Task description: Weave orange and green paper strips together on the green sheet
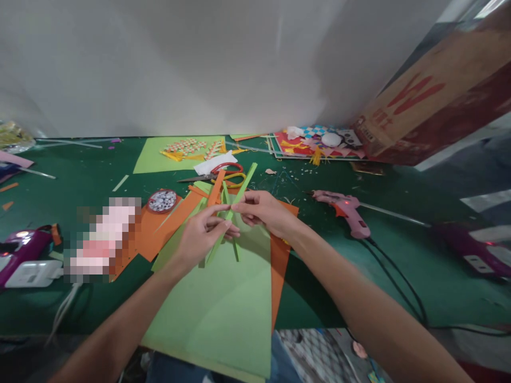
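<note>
Both hands meet over the green table [88, 175] and pinch thin paper strips. My left hand [202, 236] is closed on a green paper strip [239, 194] that slants up to the right, with an orange strip [216, 189] beside it. My right hand [265, 211] is closed on the same bundle of strips from the right. Below the hands lies a large light green paper sheet [223, 308] on top of orange paper sheets [167, 223].
A pink glue gun [347, 210] with black cable lies to the right. Red-handled scissors [223, 169] and a round tin of googly eyes [162, 201] sit behind the hands. A purple device [24, 250] is at left, a cardboard box [435, 96] at back right, woven paper crafts [315, 139] by the wall.
</note>
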A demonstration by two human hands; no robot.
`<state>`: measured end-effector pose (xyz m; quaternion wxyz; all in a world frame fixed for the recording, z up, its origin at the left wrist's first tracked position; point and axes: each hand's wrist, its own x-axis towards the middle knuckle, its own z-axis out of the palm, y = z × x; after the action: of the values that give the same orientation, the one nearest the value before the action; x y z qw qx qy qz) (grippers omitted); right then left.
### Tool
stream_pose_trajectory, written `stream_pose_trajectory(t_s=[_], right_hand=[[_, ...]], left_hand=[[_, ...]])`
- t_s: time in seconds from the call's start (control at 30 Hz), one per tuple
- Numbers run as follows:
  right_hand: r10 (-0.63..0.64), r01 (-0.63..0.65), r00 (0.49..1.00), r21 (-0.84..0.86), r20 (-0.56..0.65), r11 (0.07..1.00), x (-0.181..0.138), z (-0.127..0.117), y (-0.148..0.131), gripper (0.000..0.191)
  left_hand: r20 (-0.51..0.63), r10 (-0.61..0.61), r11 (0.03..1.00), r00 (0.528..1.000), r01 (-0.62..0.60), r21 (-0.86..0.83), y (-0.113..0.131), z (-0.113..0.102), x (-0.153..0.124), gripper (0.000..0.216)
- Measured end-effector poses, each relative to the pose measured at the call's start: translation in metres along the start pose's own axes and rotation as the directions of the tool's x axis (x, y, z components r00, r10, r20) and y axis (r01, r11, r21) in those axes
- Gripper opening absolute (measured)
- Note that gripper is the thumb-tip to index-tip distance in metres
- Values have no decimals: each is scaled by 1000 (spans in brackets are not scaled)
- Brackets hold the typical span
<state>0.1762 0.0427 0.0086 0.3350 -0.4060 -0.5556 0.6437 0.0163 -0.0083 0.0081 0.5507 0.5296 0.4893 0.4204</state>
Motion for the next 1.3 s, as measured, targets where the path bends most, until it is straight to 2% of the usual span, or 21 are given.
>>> stream_pose_trajectory(t_s=[0.13, 0.3, 0.43, 0.63, 0.73, 0.87, 1.1, 1.3], right_hand=[[34, -34, 999, -6, 24, 999, 1, 1, 0, 32], [19, -19, 1000, 32, -16, 999, 2, -1, 0, 32], [40, -41, 999, 23, 13, 999, 2, 0, 1, 34], [-7, 10, 998, 40, -69, 999, 1, -4, -2, 36], [-11, 12, 999, 29, -34, 1000, 1, -1, 0, 36], [3, -4, 1000, 21, 22, 1000, 0, 2, 2, 33], [-49, 52, 997, 47, -57, 998, 1, -10, -3, 36], [-1, -1, 1000, 65, 22, 998, 1, 1, 3, 35]], left_hand=[[-3, 9, 1000, 1000, -9, 0, 0, 0, 0, 41], [-9, -3, 1000, 1000, 3, -9, -1, 1, 2, 41], [-25, -4, 1000, 1000, 4, -19, -3, 0, 1, 44], [-7, -45, 999, 999, 45, -13, 0, 0, -1, 46], [-19, -80, 997, 997, 80, -20, 2, 1, 0, 40], [21, -63, 998, 998, 63, 2, 4, 1, 1, 28], [63, -110, 994, 992, 109, 26, 7, 1, -1, 27], [62, -84, 996, 995, 84, 0, 5, 1, 0, 30]])
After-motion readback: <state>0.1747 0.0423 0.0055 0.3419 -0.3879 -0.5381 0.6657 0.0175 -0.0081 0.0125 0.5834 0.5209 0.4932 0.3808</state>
